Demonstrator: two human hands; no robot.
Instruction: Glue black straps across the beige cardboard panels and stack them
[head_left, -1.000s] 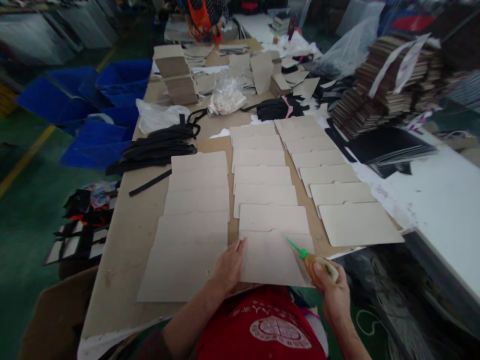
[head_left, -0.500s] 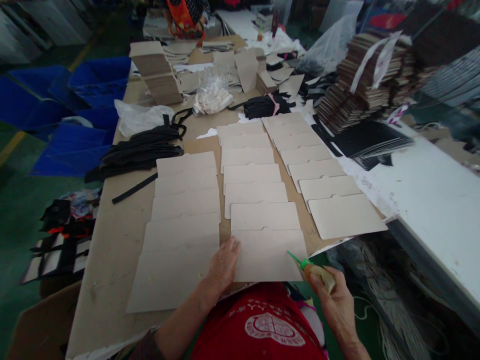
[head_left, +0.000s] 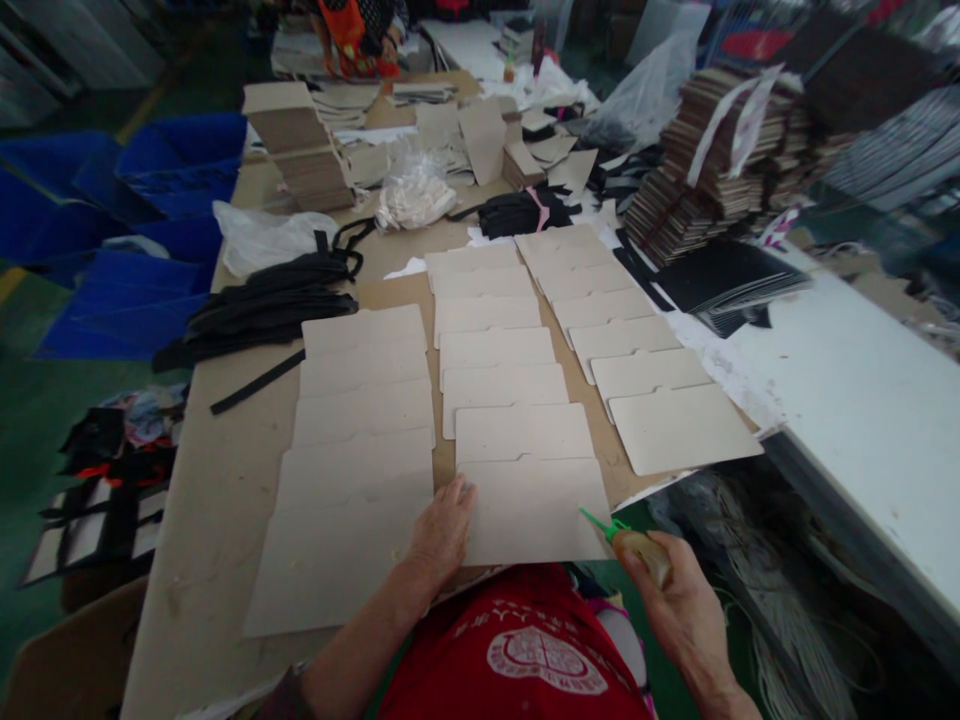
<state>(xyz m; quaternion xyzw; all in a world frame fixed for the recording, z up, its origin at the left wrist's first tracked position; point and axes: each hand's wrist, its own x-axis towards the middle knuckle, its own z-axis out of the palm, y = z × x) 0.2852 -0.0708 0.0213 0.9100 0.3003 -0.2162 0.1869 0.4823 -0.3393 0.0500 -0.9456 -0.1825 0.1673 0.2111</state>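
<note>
My right hand [head_left: 679,600] is wrapped round a yellowish glue bottle [head_left: 645,555] with a green nozzle [head_left: 600,522]. The nozzle's tip is over the right part of the nearest beige cardboard sheet [head_left: 536,515] in the middle row; I cannot tell if it touches. At that sheet's left edge, my left hand [head_left: 442,530] lies flat with its fingers stretched forward and holds nothing. Overlapping sheets run in three rows: the left row [head_left: 352,545] is beside my left hand, and the right row [head_left: 682,425] lies farther off. Small pale spots mark the nearest left sheet.
Black fabric strips [head_left: 270,300] and a plastic bag [head_left: 270,240] lie at the table's left. Tall cardboard stacks [head_left: 300,140] stand behind. To the right are a tied bundle of boards [head_left: 720,160] and a white table [head_left: 862,390]. Blue bins [head_left: 135,290] stand left; a co-worker [head_left: 356,40] is far back.
The view has shifted slightly, so most things sit a little farther left. The nozzle tip stays over the same sheet, and my left hand remains at its left edge.
</note>
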